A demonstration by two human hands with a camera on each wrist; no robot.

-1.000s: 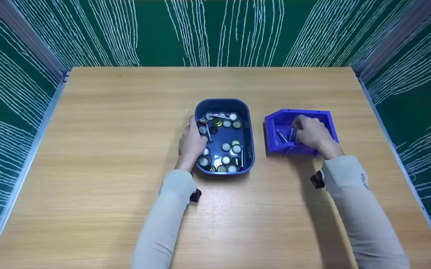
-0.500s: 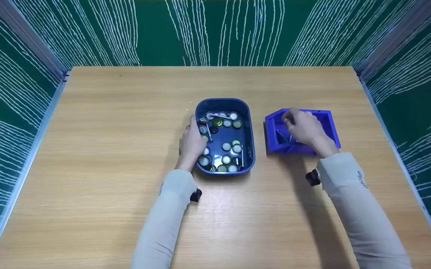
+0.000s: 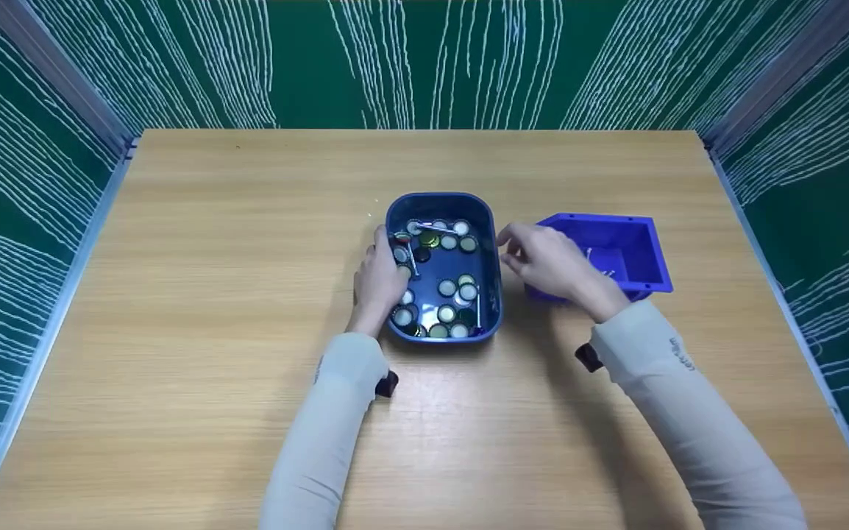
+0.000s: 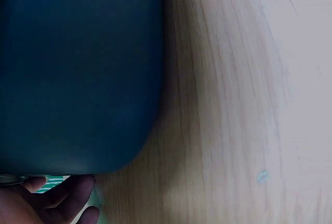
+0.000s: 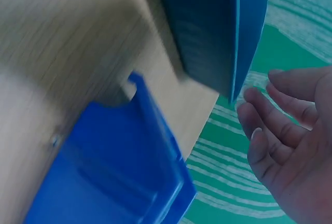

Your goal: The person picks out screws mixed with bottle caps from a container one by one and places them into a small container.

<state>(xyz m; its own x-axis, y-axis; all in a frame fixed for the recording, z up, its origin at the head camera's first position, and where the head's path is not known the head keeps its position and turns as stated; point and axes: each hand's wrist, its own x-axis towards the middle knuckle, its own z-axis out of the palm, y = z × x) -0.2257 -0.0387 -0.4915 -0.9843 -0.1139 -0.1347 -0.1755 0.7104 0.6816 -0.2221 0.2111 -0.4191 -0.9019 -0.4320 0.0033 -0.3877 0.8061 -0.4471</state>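
Observation:
In the head view a dark blue tub (image 3: 499,280) stands on the table, holding several bottle caps (image 3: 446,288) and a few thin silver screws or nails (image 3: 413,259). My left hand (image 3: 380,283) grips the tub's left wall, thumb over the rim; in the left wrist view its fingertips (image 4: 83,185) lie against the wall. Just off the tub's right rim is my right hand (image 3: 553,261), its fingers loosely bent. Nothing shows between those fingers (image 5: 275,123) in the right wrist view. Its wrist partly covers a blue-purple bin (image 3: 634,254) with small light pieces inside.
The wooden table (image 3: 233,258) extends around both containers. Green panels with white streaks (image 3: 307,66) close off the back and sides, with frame posts (image 3: 770,70) at the corners.
My right hand has risen out of the blue-purple bin and moved left to the dark blue tub's right rim. The left hand keeps its hold on the tub.

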